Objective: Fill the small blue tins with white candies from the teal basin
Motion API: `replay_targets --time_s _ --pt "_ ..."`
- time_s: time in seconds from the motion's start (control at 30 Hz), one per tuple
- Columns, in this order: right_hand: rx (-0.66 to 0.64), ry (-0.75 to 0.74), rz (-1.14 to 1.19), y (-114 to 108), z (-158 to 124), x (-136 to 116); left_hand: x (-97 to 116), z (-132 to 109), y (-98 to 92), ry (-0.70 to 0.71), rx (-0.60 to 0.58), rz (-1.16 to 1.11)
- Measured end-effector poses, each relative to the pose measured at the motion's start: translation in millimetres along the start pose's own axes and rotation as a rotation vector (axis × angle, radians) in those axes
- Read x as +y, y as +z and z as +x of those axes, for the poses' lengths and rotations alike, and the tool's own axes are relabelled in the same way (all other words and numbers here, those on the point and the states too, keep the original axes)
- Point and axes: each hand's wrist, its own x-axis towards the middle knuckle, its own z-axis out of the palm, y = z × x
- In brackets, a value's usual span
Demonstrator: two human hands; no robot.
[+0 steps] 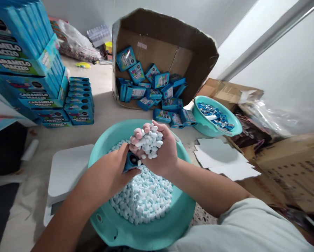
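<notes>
A teal basin [146, 231] in front of me is full of small white and pale-blue candies [143, 196]. My right hand [157, 150] is cupped above it, palm up, holding a heap of these candies. My left hand [114, 171] grips a small blue box [131, 161] right under the right hand, its opening towards the candies.
A tipped cardboard carton [167, 45] behind the basin spills several small blue boxes. Stacks of blue display boxes [28, 66] stand at the left. A second teal bowl [209, 127] with blue-wrapped sweets sits at the right, beside white card sheets [220, 157] and cardboard. A white stool [67, 171] is at the left.
</notes>
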Motion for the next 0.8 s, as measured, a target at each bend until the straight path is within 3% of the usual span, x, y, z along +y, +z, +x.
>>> replay_targets --time_s 0.27,0.8 --pt "0.031 -0.062 -0.102 -0.6 1.3 2.3 -5.0 3.2 3.3 0.105 0.03 -0.012" --pt "0.003 -0.167 -0.194 0.2 -1.7 4.8 -3.9 2.6 2.8 0.073 0.011 -0.019"
